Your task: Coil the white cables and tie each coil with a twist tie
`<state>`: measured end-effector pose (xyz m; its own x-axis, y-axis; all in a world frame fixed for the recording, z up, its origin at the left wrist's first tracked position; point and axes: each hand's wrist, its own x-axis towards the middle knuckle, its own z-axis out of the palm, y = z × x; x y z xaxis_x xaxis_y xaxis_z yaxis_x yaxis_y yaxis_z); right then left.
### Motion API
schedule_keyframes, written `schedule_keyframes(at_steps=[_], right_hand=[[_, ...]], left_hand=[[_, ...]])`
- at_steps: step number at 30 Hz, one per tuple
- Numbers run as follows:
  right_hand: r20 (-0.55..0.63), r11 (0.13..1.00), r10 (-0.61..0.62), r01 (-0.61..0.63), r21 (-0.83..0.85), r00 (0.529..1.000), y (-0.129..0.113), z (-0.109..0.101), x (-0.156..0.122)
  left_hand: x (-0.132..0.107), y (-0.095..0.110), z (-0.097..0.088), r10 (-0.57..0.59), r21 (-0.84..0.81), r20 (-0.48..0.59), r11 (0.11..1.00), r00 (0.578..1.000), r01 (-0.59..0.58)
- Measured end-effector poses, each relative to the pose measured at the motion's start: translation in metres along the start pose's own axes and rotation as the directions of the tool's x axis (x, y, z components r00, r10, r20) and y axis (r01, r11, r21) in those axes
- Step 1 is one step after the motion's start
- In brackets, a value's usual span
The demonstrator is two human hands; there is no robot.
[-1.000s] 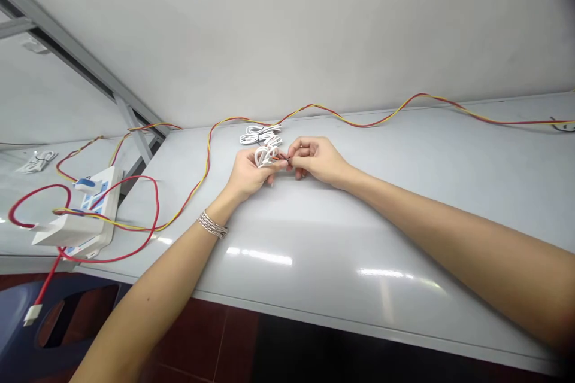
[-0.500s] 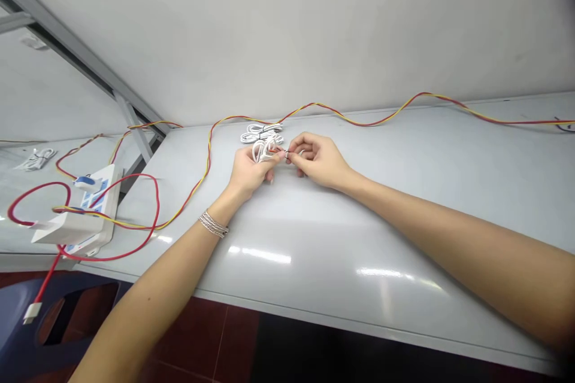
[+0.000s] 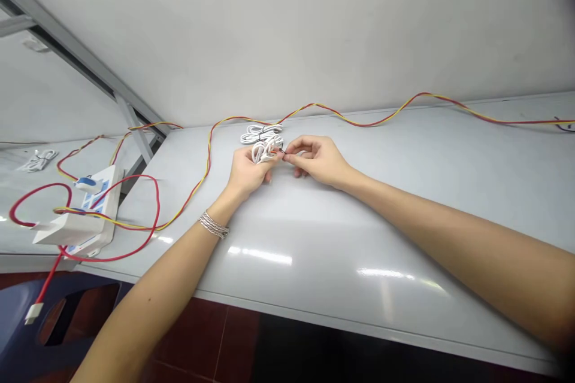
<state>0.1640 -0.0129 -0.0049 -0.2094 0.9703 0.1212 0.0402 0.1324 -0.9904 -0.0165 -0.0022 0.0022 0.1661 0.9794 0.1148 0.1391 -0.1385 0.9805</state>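
Note:
My left hand is closed around a coiled white cable, thumb on top, above the grey table. The fingers of my right hand pinch a thin dark strand at the right end of that coil. It looks like a twist tie, but is too small to be sure. A bit of orange-red shows by the left thumb. My fingertips almost meet. Just behind lies a second white cable bundle, bound with a dark tie.
A twisted red and yellow wire runs along the wall. On the left stand a white power strip with a plugged-in adapter and a looped red cable. Another white cable bundle lies far left. A blue chair stands below.
My right fingertips have shifted slightly left and down along the dark strand. The coil in my left hand has turned a little. Everything else stays put.

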Motion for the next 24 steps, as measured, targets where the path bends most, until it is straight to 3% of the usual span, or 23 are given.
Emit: schedule_keyframes(at_steps=[5,10,16,24], right_hand=[[-0.017,0.981,-0.139,0.136,-0.138,0.990,0.0009,0.0009,-0.0041],[-0.039,0.967,-0.184,0.174,-0.187,0.982,-0.0007,0.0027,-0.0051],[-0.046,0.956,-0.200,0.185,-0.226,0.979,0.0054,0.0021,-0.0028],[-0.038,0.931,-0.244,0.223,-0.288,0.969,0.0046,0.0030,-0.0055]], left_hand=[[-0.0010,0.0021,-0.0013,0.053,0.064,-0.014,0.997,0.998,-0.052],[-0.0010,0.0027,-0.0028,0.085,0.138,0.014,0.987,0.996,-0.087],[-0.0012,0.0001,-0.0059,0.215,0.287,0.065,0.931,0.974,-0.225],[-0.0034,0.0039,-0.0067,0.326,0.368,0.093,0.867,0.941,-0.337]])
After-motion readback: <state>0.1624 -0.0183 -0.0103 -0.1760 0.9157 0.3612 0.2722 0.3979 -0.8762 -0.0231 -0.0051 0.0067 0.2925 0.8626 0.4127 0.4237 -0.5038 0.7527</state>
